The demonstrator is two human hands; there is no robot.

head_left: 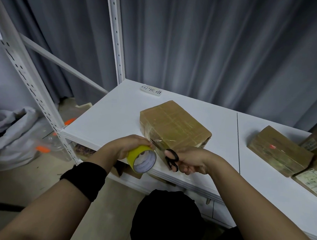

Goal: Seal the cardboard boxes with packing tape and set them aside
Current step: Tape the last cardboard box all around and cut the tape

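Note:
A flat cardboard box (pixel 174 123) wrapped in clear tape lies on the white shelf board (pixel 117 113). My left hand (pixel 132 144) grips a roll of yellowish packing tape (pixel 142 158) just off the box's near left corner. A strip of tape stretches from the roll to the box. My right hand (pixel 190 161) holds black-handled scissors (pixel 167 155), and their blades point left at that strip beside the box's corner.
Several other taped boxes (pixel 280 150) are stacked at the right end of the shelf. A paper label (pixel 151 90) with handwriting lies behind the box. White shelf uprights (pixel 115 33) stand at the left. Grey bags (pixel 10 129) sit on the floor at the left.

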